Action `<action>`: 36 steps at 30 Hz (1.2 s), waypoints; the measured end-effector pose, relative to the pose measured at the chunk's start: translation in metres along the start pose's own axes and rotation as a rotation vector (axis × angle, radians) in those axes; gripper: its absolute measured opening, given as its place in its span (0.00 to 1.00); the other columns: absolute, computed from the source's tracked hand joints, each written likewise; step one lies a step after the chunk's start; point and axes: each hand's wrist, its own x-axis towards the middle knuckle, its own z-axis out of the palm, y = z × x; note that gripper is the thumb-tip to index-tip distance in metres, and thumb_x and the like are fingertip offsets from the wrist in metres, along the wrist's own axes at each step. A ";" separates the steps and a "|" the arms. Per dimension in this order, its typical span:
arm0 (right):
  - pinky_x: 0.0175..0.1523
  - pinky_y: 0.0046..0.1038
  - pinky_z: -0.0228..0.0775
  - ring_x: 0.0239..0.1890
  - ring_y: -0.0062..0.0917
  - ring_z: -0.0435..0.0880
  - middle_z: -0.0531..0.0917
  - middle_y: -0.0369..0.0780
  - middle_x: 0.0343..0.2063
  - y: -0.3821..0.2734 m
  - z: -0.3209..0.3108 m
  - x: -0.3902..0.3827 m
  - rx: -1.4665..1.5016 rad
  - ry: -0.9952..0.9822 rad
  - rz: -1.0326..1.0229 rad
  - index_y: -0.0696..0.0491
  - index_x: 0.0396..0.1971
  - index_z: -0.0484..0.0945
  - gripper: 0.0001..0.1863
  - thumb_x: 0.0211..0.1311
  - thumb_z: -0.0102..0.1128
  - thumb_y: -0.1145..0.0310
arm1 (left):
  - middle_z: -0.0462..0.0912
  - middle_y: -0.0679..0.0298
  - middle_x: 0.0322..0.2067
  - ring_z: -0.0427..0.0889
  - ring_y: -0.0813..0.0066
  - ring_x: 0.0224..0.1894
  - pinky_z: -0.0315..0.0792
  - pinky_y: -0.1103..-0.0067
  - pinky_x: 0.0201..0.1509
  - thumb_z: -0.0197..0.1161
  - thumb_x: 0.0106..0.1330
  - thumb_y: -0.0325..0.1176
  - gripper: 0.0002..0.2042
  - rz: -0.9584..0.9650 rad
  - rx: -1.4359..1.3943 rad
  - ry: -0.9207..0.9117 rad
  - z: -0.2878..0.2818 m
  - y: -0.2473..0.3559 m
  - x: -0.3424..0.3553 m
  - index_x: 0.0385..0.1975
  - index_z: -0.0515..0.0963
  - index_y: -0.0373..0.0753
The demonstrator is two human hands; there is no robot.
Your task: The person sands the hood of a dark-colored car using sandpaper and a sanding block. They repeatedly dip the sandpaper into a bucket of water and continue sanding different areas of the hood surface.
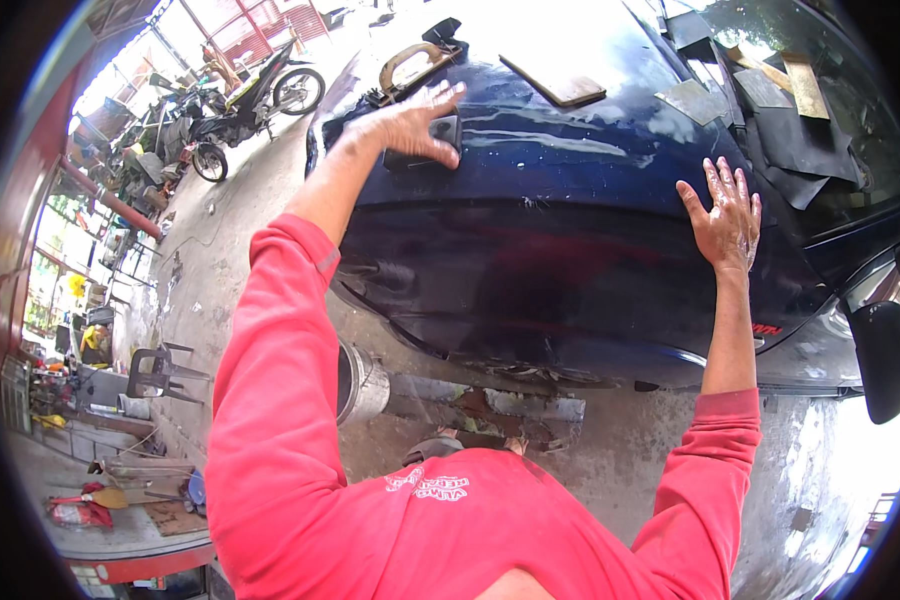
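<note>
A dark blue car point(570, 240) lies across the space before me, its hood wet and shiny with pale streaks. My left hand point(405, 125) is over the hood's left side, fingers stretched out and thumb apart. Under and beside its thumb sits a dark block-like piece point(448, 135), partly hidden by the hand; I cannot tell whether they touch. My right hand point(727, 220), wet and with fingers spread, lies palm down at the hood's edge near the windshield, holding nothing. Just beyond my left hand is a worn wooden-handled tool point(410, 70). A thin flat board point(560, 85) rests farther along the hood.
Dark sheets point(795, 140) and scraps lie against the windshield. The side mirror point(878, 350) juts out at right. A bucket point(365, 385) stands on the floor by my left arm. Motorcycles point(245, 110), a dark plastic chair point(160, 370) and cluttered shelving are at left.
</note>
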 end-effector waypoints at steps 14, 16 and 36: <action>0.80 0.53 0.56 0.83 0.44 0.59 0.68 0.46 0.78 -0.063 0.015 0.002 -0.302 -0.041 0.262 0.48 0.76 0.71 0.44 0.77 0.43 0.29 | 0.80 0.51 0.69 0.78 0.67 0.69 0.66 0.72 0.76 0.81 0.60 0.55 0.48 -0.185 -1.102 0.680 0.088 -0.059 -0.197 0.78 0.69 0.41; 0.76 0.52 0.63 0.78 0.49 0.67 0.73 0.53 0.73 -0.126 0.017 -0.004 -0.358 0.004 0.013 0.59 0.72 0.74 0.46 0.77 0.44 0.30 | 0.80 0.55 0.68 0.77 0.70 0.68 0.66 0.73 0.75 0.81 0.63 0.52 0.45 -0.199 -1.494 0.775 0.131 -0.085 -0.270 0.77 0.70 0.37; 0.87 0.41 0.40 0.86 0.37 0.51 0.58 0.45 0.83 -0.496 0.053 0.014 0.221 -0.253 -0.682 0.52 0.82 0.58 0.52 0.76 0.38 0.24 | 0.80 0.41 0.66 0.76 0.52 0.73 0.71 0.63 0.74 0.59 0.67 0.75 0.48 -1.041 -0.745 -0.734 0.623 -0.079 -0.540 0.67 0.79 0.31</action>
